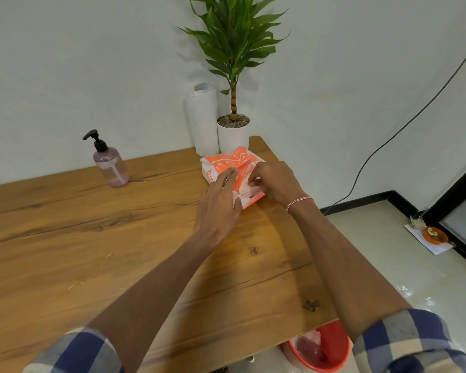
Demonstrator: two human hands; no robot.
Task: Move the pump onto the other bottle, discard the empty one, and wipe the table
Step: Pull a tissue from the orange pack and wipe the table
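Note:
A clear bottle of purple liquid (112,165) with a black pump on top stands at the back left of the wooden table (92,238). An orange and white tissue pack (228,164) lies at the back right. My left hand (219,205) rests flat on the pack's near side, fingers spread. My right hand (276,181) pinches at the top opening of the pack, where white tissue shows. A red bin (331,351) on the floor under the table's right corner holds a pinkish bottle-like thing, partly hidden.
A white paper towel roll (203,117) and a potted plant (233,133) stand against the wall behind the pack. A black cable (388,141) runs down the right wall. An orange lid on paper (435,235) lies on the floor at right.

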